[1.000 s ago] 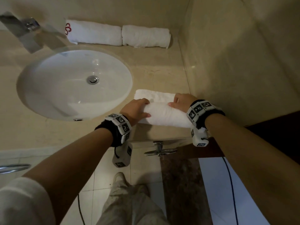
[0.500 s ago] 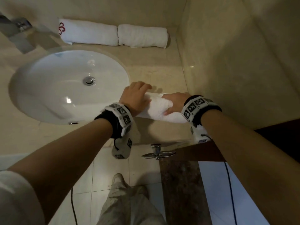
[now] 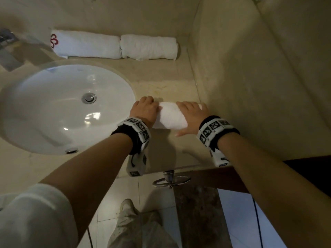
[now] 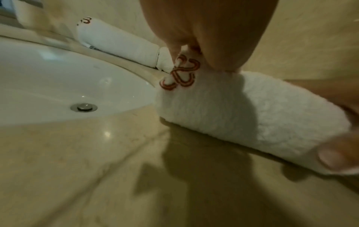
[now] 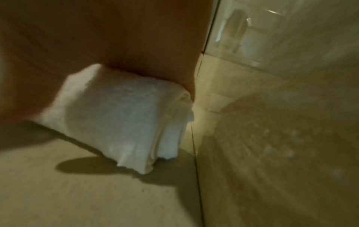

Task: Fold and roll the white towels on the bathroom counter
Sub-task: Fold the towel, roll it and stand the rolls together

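Note:
A white towel [image 3: 171, 117] lies as a tight roll on the beige counter [image 3: 161, 90], between the sink and the right wall. My left hand [image 3: 144, 110] curls over its left end. In the left wrist view the fingers [image 4: 213, 38] pinch the towel [image 4: 252, 116] by a red embroidered logo [image 4: 180, 73]. My right hand [image 3: 191, 113] wraps the right end, thumb stretched along the near side. The right wrist view shows the palm [image 5: 97, 38] on top of the towel [image 5: 120, 116], whose layered end faces the wall.
Two rolled white towels [image 3: 86, 44] [image 3: 149, 47] lie end to end against the back wall. A white oval sink [image 3: 53, 108] fills the left, with a chrome faucet [image 3: 7, 49] behind it. The tiled wall [image 3: 250, 86] stands close on the right. A metal ring [image 3: 170, 180] hangs below the counter's front edge.
Both hands have moved away from the counter's front edge, rolling the towel. The flat part that lay beyond the roll is now wound in.

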Demonstrator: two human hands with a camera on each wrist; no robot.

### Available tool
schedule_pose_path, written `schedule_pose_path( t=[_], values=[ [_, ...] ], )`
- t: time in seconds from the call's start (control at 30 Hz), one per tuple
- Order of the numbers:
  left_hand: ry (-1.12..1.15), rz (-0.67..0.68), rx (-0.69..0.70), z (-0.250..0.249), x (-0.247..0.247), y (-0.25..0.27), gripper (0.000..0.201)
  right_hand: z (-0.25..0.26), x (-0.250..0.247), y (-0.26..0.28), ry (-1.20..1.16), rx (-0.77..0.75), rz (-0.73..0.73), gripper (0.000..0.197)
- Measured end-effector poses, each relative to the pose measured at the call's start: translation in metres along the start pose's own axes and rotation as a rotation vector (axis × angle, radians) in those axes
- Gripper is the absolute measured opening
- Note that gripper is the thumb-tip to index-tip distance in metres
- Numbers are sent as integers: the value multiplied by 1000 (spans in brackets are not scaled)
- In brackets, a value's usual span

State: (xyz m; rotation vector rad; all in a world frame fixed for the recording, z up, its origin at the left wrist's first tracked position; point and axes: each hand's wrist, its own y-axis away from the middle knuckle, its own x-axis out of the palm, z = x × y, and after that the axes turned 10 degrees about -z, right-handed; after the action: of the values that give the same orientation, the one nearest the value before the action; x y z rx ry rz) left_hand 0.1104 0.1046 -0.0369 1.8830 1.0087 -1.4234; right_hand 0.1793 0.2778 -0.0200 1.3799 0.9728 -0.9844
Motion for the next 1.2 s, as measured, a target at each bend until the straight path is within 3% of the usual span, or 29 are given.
schedule_pose_path(
  t=[0.07,0.13,0.2,0.37,0.77,1.03,1.2],
  values=[
    [44,80,60,11,6,-4,59,-1,6,-4,-6,40,12,117],
    [46,87,153,24,7,0,90,-1,8,-13,-41,58,20,115],
    [-22,135,179,31,6,1,99,0,8,-22,-56,72,51,112],
    [-54,235,118,28,10,-15,100,0,15,-29,-71,109,-54,97],
    [-102,245,88,25,16,-19,90,6,12,-28,-79,159,-111,88],
    [-130,260,155,30,11,-24,91,11,10,-32,-84,240,-39,95],
    [-244,213,325,39,-1,-61,88,12,9,-44,-98,306,2,104]
  ],
)
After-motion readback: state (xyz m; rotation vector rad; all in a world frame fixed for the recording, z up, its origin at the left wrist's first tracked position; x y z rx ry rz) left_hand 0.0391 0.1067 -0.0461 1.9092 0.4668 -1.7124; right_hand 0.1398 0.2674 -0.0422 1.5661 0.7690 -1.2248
